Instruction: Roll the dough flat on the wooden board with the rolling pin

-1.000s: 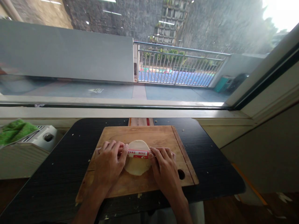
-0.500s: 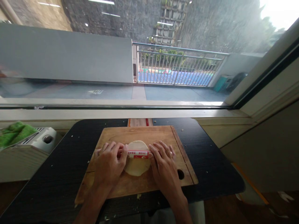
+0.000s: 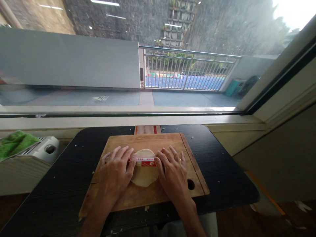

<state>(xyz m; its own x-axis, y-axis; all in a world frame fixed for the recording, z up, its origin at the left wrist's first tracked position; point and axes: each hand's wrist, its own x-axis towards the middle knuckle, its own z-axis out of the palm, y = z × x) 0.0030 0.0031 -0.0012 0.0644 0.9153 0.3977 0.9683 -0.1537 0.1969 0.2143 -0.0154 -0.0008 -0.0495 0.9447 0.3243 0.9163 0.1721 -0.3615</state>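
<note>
A flat round of pale dough (image 3: 144,176) lies in the middle of a wooden cutting board (image 3: 148,141). Across its far part rests a red and white roll (image 3: 145,161), lying left to right. My left hand (image 3: 115,172) presses on the roll's left end and my right hand (image 3: 172,171) on its right end. The fingers of both hands are stretched forward over the board, and the ends of the roll are hidden under them.
The board sits on a black table (image 3: 61,184) dotted with dough crumbs, pushed against a window sill (image 3: 222,120). A white appliance (image 3: 32,158) with a green cloth (image 3: 13,143) stands at the left. A red and white box (image 3: 147,129) lies behind the board.
The roll has moved slightly away from me over the dough. My fingers, curled over it before, now stretch out flat.
</note>
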